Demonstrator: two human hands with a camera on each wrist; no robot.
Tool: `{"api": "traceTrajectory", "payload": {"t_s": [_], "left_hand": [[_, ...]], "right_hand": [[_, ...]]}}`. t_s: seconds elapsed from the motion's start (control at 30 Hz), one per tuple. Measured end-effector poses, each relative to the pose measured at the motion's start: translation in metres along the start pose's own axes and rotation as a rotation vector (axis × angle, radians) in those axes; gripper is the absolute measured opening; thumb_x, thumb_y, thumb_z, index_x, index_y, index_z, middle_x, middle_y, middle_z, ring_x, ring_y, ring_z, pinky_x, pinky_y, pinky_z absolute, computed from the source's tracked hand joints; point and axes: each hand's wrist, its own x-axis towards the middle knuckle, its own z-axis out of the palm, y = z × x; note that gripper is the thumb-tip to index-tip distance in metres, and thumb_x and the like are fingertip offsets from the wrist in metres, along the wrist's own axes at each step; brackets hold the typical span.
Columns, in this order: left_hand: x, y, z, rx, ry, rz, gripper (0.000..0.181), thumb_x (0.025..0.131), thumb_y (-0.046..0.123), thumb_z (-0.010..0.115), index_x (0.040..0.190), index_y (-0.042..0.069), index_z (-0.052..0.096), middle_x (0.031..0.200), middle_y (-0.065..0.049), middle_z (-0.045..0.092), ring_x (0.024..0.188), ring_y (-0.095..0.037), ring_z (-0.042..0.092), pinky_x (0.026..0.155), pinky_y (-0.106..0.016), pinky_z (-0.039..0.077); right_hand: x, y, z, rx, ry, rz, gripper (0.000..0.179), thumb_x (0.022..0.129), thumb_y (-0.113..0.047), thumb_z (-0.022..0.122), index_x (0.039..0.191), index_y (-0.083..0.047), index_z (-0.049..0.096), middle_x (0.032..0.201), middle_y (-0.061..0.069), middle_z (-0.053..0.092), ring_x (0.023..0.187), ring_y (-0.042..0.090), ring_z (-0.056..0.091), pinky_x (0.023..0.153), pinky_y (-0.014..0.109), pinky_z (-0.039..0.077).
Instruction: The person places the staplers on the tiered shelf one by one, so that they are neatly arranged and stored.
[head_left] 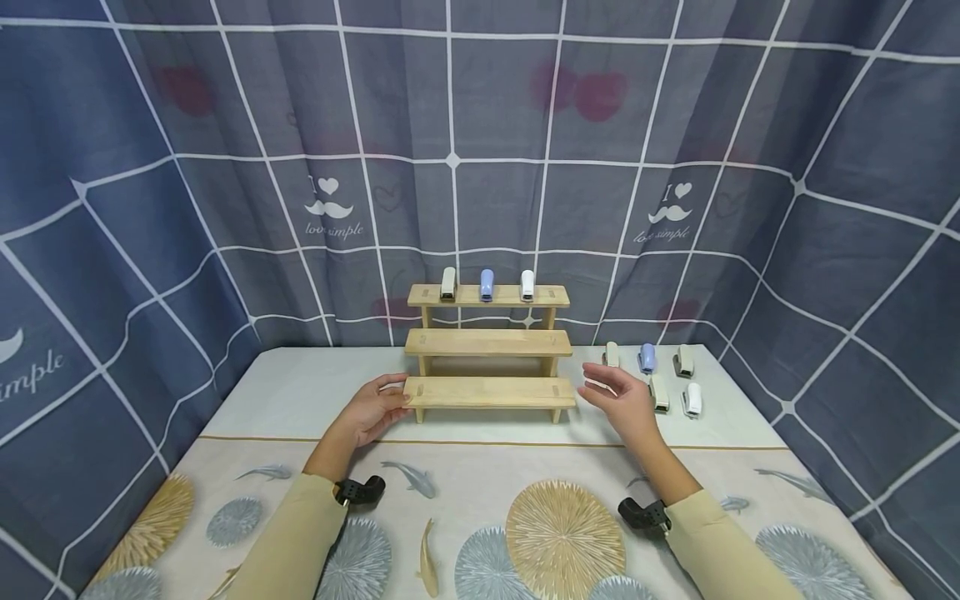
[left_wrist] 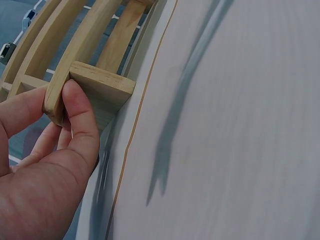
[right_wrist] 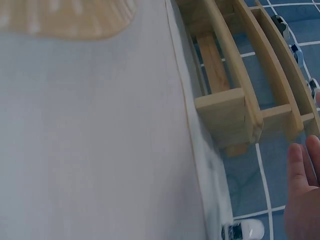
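Observation:
A three-tier wooden display stand [head_left: 489, 392] stands near the middle of the table. My left hand [head_left: 372, 408] pinches the left end of its lowest step between thumb and fingers, which shows closely in the left wrist view on the step's end [left_wrist: 56, 100]. Beside the stand's right end hovers my right hand [head_left: 628, 406], fingers extended and holding nothing. Along the top step sit three small staplers: a cream stapler [head_left: 448, 284], a blue stapler [head_left: 487, 285] and a white stapler [head_left: 527, 286]. The middle and lowest steps are bare.
Several more small staplers stand right of the stand, among them a blue stapler [head_left: 647, 358], a white stapler [head_left: 692, 401] and a cream stapler [head_left: 659, 393] partly behind my right hand. A patterned cloth [head_left: 450, 475] covers the table; a checked curtain [head_left: 495, 200] hangs behind.

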Motion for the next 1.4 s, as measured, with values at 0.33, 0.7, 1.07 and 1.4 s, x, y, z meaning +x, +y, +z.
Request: {"api": "traceTrajectory", "payload": {"t_s": [0.33, 0.7, 1.07, 1.4], "left_hand": [[0.000, 0.000, -0.001, 0.000, -0.013, 0.014, 0.063, 0.098, -0.007, 0.058, 0.154, -0.006, 0.029, 0.107, -0.006, 0.062, 0.088, -0.011, 0.068, 0.080, -0.022, 0.061], [-0.001, 0.000, -0.002, 0.003, -0.010, 0.019, 0.063, 0.099, -0.006, 0.058, 0.155, -0.006, 0.029, 0.108, -0.006, 0.062, 0.088, -0.011, 0.068, 0.081, -0.022, 0.062], [-0.001, 0.000, 0.000, 0.006, 0.000, 0.018, 0.062, 0.099, -0.008, 0.058, 0.154, -0.005, 0.031, 0.109, -0.005, 0.062, 0.088, -0.011, 0.068, 0.081, -0.022, 0.062], [-0.001, 0.000, 0.000, -0.009, -0.001, 0.020, 0.063, 0.099, -0.009, 0.057, 0.155, -0.007, 0.029, 0.107, -0.005, 0.062, 0.088, -0.011, 0.068, 0.080, -0.022, 0.062]], "right_hand": [[-0.025, 0.004, -0.028, -0.004, -0.013, 0.039, 0.051, 0.089, -0.007, 0.079, 0.132, 0.012, 0.059, 0.126, -0.002, 0.071, 0.113, 0.006, 0.069, 0.097, 0.019, 0.057], [-0.041, -0.003, -0.064, -0.115, 0.024, 0.061, 0.055, 0.088, -0.008, 0.081, 0.132, 0.014, 0.058, 0.127, 0.001, 0.071, 0.111, 0.004, 0.069, 0.094, 0.013, 0.056], [-0.045, -0.001, -0.112, -0.182, 0.057, 0.030, 0.053, 0.088, -0.006, 0.080, 0.132, 0.014, 0.059, 0.120, -0.019, 0.071, 0.109, -0.008, 0.066, 0.090, 0.008, 0.054], [-0.036, 0.003, -0.149, -0.432, 0.164, 0.069, 0.052, 0.086, -0.024, 0.085, 0.132, -0.005, 0.069, 0.124, -0.021, 0.068, 0.104, -0.020, 0.058, 0.087, 0.000, 0.049]]}}
